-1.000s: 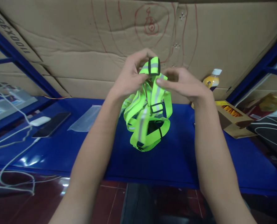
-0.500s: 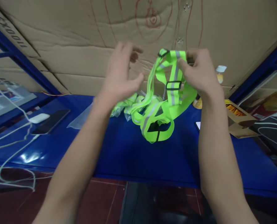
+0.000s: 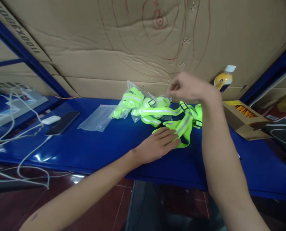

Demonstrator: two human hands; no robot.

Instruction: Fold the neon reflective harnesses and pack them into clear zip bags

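Note:
A neon-yellow reflective harness vest (image 3: 185, 125), with grey stripes and black buckles, lies loosely on the blue table. My left hand (image 3: 157, 144) rests palm down over its near straps, fingers stretched out and touching it. Above the far side of the harness hovers my right hand (image 3: 187, 86), loosely curled with a gap between thumb and fingers; I see nothing in it. My right forearm hides the harness's right end. Several more neon-yellow straps in clear plastic bags (image 3: 132, 101) are heaped just behind, against the cardboard.
A flat clear plastic bag (image 3: 97, 118) lies left of the heap. Farther left are a black phone (image 3: 63, 123), a white charger (image 3: 51, 120) and tangled white cables. On the right stand a bottle with a yellow label (image 3: 223, 80) and an open brown carton (image 3: 247, 123).
The harness has gone from hanging in my right hand to lying on the table. My left hand has come down onto its straps, and my right hand has let go.

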